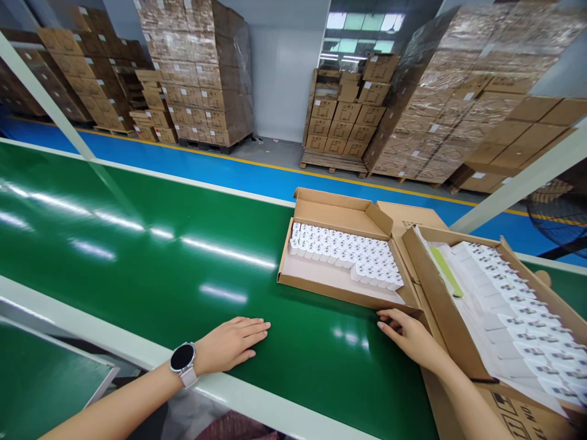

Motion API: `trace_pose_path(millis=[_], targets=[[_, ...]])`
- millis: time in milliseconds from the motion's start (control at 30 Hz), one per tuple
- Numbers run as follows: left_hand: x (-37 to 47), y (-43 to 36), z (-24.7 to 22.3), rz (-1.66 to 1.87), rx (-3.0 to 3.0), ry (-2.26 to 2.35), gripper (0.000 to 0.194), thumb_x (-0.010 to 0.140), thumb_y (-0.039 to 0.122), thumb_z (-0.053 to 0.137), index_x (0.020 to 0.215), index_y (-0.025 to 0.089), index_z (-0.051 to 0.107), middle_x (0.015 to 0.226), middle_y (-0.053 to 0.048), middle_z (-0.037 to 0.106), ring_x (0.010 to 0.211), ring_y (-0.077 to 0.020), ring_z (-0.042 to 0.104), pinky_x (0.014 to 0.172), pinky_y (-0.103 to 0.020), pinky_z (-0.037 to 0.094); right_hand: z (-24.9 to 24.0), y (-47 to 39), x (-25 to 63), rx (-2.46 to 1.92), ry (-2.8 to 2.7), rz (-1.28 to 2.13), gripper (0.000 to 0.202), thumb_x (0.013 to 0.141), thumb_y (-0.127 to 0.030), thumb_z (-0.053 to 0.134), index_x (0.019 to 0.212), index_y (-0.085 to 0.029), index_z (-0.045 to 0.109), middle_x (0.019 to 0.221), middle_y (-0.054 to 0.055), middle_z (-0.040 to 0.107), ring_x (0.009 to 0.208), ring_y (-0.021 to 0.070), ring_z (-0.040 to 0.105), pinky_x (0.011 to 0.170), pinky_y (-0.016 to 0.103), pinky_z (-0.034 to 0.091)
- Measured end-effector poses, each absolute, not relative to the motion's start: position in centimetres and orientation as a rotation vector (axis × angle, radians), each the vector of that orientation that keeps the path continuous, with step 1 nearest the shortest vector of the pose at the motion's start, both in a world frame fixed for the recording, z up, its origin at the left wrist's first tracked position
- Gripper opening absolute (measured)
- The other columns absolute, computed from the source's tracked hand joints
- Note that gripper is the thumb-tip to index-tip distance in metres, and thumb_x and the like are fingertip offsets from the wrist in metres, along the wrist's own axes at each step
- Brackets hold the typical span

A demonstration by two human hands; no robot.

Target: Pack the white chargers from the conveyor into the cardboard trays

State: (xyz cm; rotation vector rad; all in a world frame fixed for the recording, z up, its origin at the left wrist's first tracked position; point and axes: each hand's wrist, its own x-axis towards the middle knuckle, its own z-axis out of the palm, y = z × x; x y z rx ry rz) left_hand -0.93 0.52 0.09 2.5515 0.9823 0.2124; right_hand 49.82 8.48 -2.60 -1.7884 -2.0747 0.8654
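By the left box [330,293], the right hand [406,333] half-curls, empty; off the box's near-left corner, the left hand [235,343] extends flat, empty. Level handling should keep pieces [337,242] aligned.

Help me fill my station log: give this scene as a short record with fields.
Left hand: palm down over the green belt, holding nothing
Left wrist: watch
Right hand: fingers curled beside the smaller carton; contact unclear
Smaller carton: open; white pieces in rows, nearest row only at right
Larger carton: open; more white pieces, green strip
Background: stacked boxes
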Motion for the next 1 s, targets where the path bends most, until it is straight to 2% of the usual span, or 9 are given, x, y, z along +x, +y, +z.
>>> trace_pose_path(millis=[100,400,1000], targets=[[-0.92,0.51,0.12,0.225,2.554,0.982,0.048,0.104,0.028,0.051,0.152,0.027,0.052,0.16,-0.005,0.049,0.148,-0.0248,0.047,0.12,-0.038,0.042,-2.61,8.39,49.78,-1.786,-2.071,0.864,0.039,0.089,-0.054,0.056,0.111,-0.026,0.072,0.118,0.009,0.077,0.093,0.0287,0.074,0.077,0.041,0.062],[-0.92,0.5,0.22,0.227,2.571,0.973,0.043,0.105,0.029,0.049,0.147,0.029,0.057,0.159,-0.004,0.051,0.148,-0.025,0.047,0.12,-0.038,0.042,-2.85,8.48,49.96,-1.781,-2.065,0.854,0.039,0.088,-0.055,0.057,0.111,-0.027,0.073,0.117,0.009,0.077,0.092,0.0293,0.074,0.074,0.041,0.062],[-0.82,0.49,0.27,0.205,2.608,0.952,0.04,0.105,0.03,0.049,0.144,0.026,0.06,0.159,-0.005,0.05,0.146,-0.0258,0.05,0.117,-0.037,0.043,-3.13,8.54,50.2,-1.771,-2.067,0.845,0.037,0.088,-0.052,0.059,0.11,-0.026,0.074,0.117,0.009,0.077,0.091,0.028,0.074,0.076,0.04,0.063]])
